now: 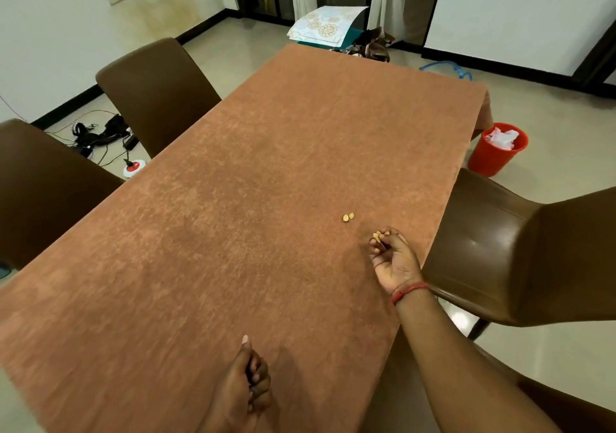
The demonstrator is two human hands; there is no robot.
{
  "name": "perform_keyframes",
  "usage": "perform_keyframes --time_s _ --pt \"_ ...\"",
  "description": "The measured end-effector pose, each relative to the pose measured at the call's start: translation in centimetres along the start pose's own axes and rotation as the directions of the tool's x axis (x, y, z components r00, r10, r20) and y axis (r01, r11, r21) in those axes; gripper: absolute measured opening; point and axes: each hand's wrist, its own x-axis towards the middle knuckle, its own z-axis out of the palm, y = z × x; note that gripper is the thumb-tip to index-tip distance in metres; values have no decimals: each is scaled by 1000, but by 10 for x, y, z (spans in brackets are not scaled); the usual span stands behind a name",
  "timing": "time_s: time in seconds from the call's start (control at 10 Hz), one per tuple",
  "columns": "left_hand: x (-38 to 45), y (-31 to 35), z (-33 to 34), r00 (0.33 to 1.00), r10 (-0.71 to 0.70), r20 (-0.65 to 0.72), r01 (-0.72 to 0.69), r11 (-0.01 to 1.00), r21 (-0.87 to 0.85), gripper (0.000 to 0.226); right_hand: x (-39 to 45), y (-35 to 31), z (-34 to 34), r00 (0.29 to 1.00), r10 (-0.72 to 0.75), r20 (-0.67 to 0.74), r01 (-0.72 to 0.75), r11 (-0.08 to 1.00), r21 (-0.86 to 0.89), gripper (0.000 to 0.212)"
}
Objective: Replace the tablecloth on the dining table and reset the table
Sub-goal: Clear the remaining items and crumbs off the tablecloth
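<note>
I see two bare forearms with no sleeves in my view, a left hand (245, 382) without rings or bands, a right hand (395, 262) with a red thread bracelet (409, 292) wound several times around its wrist, short plain fingernails

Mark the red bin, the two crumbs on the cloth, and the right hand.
red bin (490, 159), head view, front wall.
two crumbs (348, 217), head view, between the pair.
right hand (395, 259), head view, palm.

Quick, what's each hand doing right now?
Left hand: curled shut, holding nothing visible.
Right hand: pinching a small yellow bit.
</note>
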Motion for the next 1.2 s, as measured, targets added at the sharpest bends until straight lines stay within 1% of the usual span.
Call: perform_keyframes --time_s 0.1,0.2,0.3,0.4,0.5,0.6,0.7,0.8,0.9,1.1,1.2 --pt "7 -8 -8 999 24 -42 -26 999 -33 48 -7 8 -3 981 96 168 -124 978 165 11" --pt "18 -17 -24 999 -19 -46 18 999 -32 47 -6 16 0 967 161 198 -181 980 88 30" --pt "28 -24 -34 998 -63 -12 62 997 -41 46 0 13 7 984 180 -16 -181 981 -71 52" --pt "31 -25 -35 998 -61 31 64 994 -87 47 8 2 7 970 -205 -133 68 750 -658 46" --pt "29 -26 -35 997 -74 19 75 993 -92 45 15 -10 2 898 -406 169 157 -62 -986 25" --pt "24 -23 -29 996 -83 13 84 986 -146 46 14 -16 2 918 -273 288 128 -483 -866 18" --pt "14 -14 -15 996 -84 17 86 969 -233 52 6 -12 3 919 -177 352 149 -670 -727 22" --pt "10 -8 -7 995 -93 28 97 954 -284 53 2 -8 4 919 -158 362 144 -719 -680 23" --pt "9 -5 -5 995 -94 18 95 959 -269 53 0 -9 4 923 -132 361 149 -743 -653 25" --pt "7 -5 -1 994 -102 30 106 958 -265 53 -1 -13 -16 889 -135 438 190 -761 -620 26" --pt "9 -7 -5 994 -108 27 111 957 -268 53 2 -12 -16 886 -122 447 188 -786 -589 29"
